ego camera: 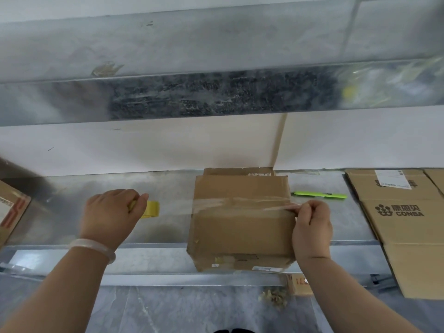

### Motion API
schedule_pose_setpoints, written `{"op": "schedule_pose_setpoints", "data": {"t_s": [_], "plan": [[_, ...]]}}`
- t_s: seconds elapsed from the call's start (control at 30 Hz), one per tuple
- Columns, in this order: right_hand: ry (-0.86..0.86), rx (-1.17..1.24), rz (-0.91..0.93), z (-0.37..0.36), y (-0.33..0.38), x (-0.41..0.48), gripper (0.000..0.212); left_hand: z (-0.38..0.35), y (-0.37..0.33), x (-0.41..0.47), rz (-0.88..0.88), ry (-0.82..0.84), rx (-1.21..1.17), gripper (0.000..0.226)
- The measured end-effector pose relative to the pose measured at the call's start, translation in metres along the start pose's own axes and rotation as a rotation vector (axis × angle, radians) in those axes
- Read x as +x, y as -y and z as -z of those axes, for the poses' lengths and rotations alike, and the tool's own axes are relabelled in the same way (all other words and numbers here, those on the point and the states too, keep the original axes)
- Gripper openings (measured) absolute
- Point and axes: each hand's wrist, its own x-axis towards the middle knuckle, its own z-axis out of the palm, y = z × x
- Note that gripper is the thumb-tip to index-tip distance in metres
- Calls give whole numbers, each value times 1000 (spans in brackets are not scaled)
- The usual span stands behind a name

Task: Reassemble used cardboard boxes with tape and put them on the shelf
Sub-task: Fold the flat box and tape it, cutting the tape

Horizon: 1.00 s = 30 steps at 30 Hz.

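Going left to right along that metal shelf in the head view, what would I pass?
Red-printed box at the edge → left hand gripping the yellow tape roll → brown box under clear tape → right hand pinching that tape → flattened CONBA carton.

**Head view.** One view is recorded, head-worn and wide-angle.
- **Position:** it is taken from in front of the metal shelf [72,186], above its front edge.
- **Direction:** it is faced forward and down, toward the white wall [144,145] behind the back edge.
- **Range:** close. Both forearms are framed from the bottom margin.
  - The left hand [110,212] is seen gripping a tape roll [151,209] left of centre.
  - The right hand [312,224] is seen pinching tape [240,201] at the right edge of the box [240,231].
- **Top of frame:** an upper shelf [216,44] is caught across it.
- **Distortion:** straight edges are bowed toward the margins.
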Motion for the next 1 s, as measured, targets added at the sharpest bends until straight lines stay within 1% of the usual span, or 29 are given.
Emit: {"op": "schedule_pose_setpoints", "data": {"t_s": [0.1, 0.2, 0.37, 0.6, 0.83, 1.0], "plan": [[-23, 70, -32, -1, -1, 0, 17, -2, -5, 1, 4, 1, 0, 45], [-40, 106, -63, 3, 3, 1, 16, -2, -10, 4, -2, -4, -21, 46], [-53, 58, -62, 4, 0, 4, 14, -6, -18, 8, -11, -6, 27, 47], [-61, 77, -67, 3, 1, 2, 14, -11, -21, 8, -3, -13, 35, 48], [-81, 112, -62, 2, 0, 3, 14, -19, -29, 7, 14, 21, 100, 54], [-79, 118, -71, 0, -4, 5, 15, -19, -36, 9, 34, 77, 118, 57]]}}
